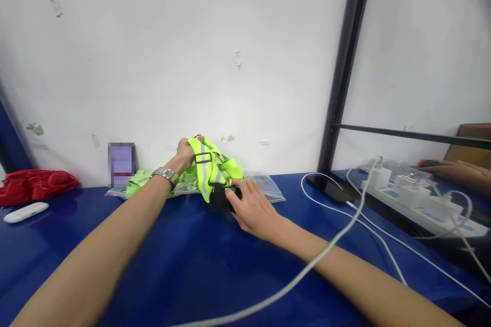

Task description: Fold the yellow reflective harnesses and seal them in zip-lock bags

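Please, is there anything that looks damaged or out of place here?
Yes. The white wall looks damaged: it has chipped spots and green patches. Also, a white cable crosses in front of the right forearm, which looks untidy.

- No words, brands or numbers can be read anywhere.
- Purple panel point(121, 159): pixelated, so any lettering on its face is illegible.
- Power strip point(422, 210): blue markings along the top, too blurred to make out.
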A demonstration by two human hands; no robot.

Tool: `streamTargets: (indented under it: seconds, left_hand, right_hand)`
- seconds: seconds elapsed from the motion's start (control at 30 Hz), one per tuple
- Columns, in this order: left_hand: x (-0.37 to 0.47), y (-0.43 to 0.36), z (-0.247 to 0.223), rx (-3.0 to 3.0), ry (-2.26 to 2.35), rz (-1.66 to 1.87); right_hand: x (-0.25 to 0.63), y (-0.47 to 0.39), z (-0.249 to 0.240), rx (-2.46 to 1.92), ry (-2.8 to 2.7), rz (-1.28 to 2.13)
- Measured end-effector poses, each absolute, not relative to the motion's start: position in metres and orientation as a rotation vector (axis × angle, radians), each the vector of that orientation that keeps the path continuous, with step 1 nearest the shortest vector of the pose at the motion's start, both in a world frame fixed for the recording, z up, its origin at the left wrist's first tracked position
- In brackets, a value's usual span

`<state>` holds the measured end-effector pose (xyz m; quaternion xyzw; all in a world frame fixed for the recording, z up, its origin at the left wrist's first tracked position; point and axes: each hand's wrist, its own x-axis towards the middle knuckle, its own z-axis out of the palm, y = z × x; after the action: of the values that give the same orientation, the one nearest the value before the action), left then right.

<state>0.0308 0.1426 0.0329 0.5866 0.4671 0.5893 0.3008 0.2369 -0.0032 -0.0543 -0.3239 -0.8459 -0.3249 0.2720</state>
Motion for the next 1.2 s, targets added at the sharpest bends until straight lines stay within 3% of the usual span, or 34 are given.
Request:
streamTargets:
  seconds: [0.33, 0.57, 0.7, 0.83, 1.0, 1.2]
  left_hand:
    - [-0.015, 0.127, 0.04, 2.216, 1.47, 0.872]
    - [-0.011, 0.086, 0.071, 2.629, 1.714, 0.883]
    - [0.03, 0.042, 0.064, 3.092, 1.289, 0.117]
    - [0.055, 0.026, 0.032, 3.221, 1.511, -0.312]
    - [0.055, 0.033, 0.009, 3.222, 1.554, -0.311]
    - [0.044, 0.044, 0.044, 3.285, 1.664, -0.109]
  right_hand:
    - [0.227, -0.014, -0.067, -0.829, -2.598, -0.543]
    - [0.227, -0.017, -0.068, -0.803, -2.67, -0.396]
    - [0.225, -0.018, -0.068, -0.807, -2.69, -0.42]
    - [0.225, -0.02, -0.068, -0.821, -2.706, -0.419]
    - [0.225, -0.024, -0.071, -0.825, -2.716, -0.409]
    - [0.223, -0.032, -0.068, -0.89, -2.589, -0.341]
